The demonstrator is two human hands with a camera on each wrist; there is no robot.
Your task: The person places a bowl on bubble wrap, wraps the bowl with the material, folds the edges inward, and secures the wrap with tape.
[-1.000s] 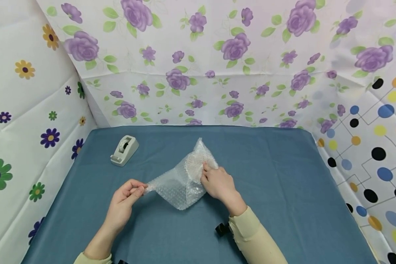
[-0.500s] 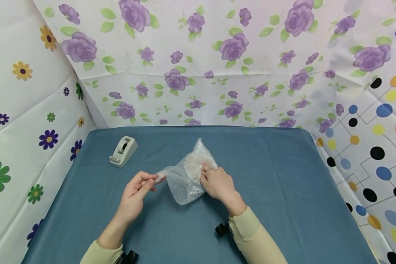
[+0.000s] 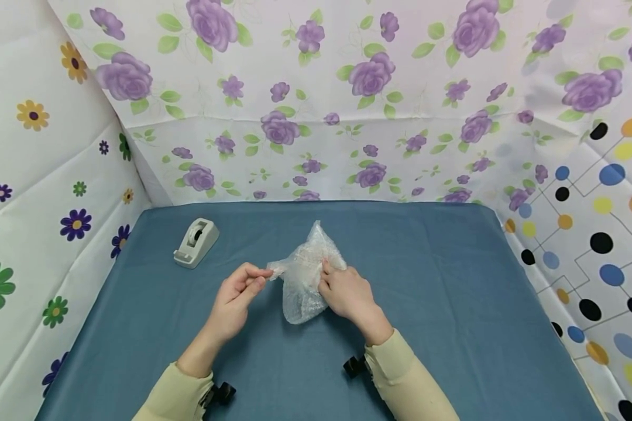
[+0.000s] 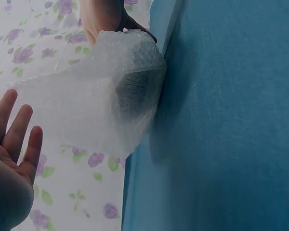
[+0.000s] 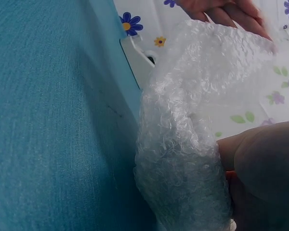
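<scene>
A sheet of clear bubble wrap (image 3: 301, 292) is bundled in the middle of the table, a loose flap drawn out to its left. My left hand (image 3: 236, 301) pinches the tip of that flap between thumb and fingers, its other fingers spread in the left wrist view. On the right side of the bundle, my right hand (image 3: 351, 297) grips the wrap, thumb against it in the right wrist view. Through the plastic in the left wrist view shows a dark, ridged shape (image 4: 132, 90); the wrap blurs what it is.
A white tape dispenser (image 3: 196, 242) stands at the back left of the blue-covered table (image 3: 442, 280). Patterned cloth hangs behind and along both sides. A small black device (image 3: 354, 367) is at the right cuff, another (image 3: 223, 393) at the left.
My left hand has moved right and away from me, carrying the pinched flap toward the bundle, so the stretched wrap is shorter. The right hand has stayed in place.
</scene>
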